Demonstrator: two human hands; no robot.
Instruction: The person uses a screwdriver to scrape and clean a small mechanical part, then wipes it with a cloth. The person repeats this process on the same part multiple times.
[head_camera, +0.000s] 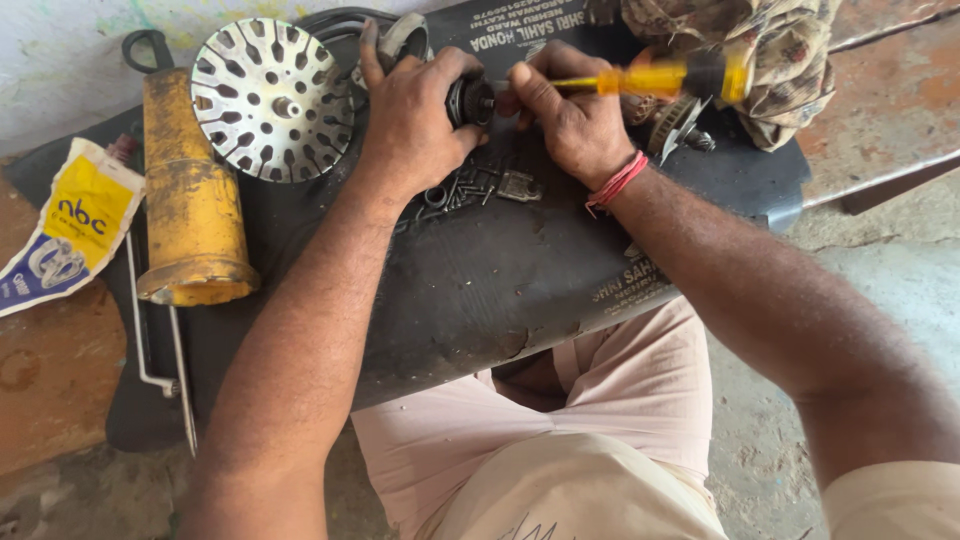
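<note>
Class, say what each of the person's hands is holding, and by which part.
The left hand wraps around a small dark round part. The right hand holds a yellow-handled screwdriver near the shaft end of its handle.

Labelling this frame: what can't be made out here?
Head view only:
- Small dark part: mostly covered by the left hand; its shape can't be told.
- Screwdriver tip: hidden behind the right hand.
- Small loose metal pieces: too small to identify.
- Patterned cloth: cut off by the top edge.
</note>
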